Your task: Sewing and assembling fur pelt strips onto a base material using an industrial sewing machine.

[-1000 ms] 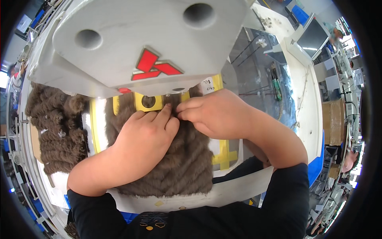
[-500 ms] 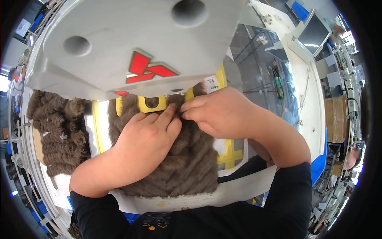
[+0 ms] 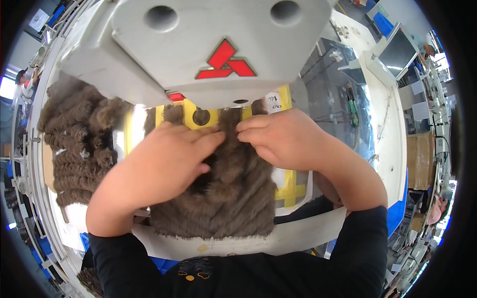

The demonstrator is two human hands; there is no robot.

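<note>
Pale worktop (image 3: pixel 390 144) curves down R side of frame; screen (image 3: pixel 399 52) beside it, upper R. Brown cardboard box (image 3: pixel 420 161) mid-R, grey equip. (image 3: pixel 441 144) jumbled along far R edge. Bright window-like patch (image 3: pixel 7 88) upper L; metal framework (image 3: pixel 21 186) down L edge. Grey floor (image 3: pixel 354 14) shows top R.

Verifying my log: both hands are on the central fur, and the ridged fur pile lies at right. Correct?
No: the head view shows the ridged fur pile lying at left. The left hand and right hand are on the central fur, as stated.
</note>
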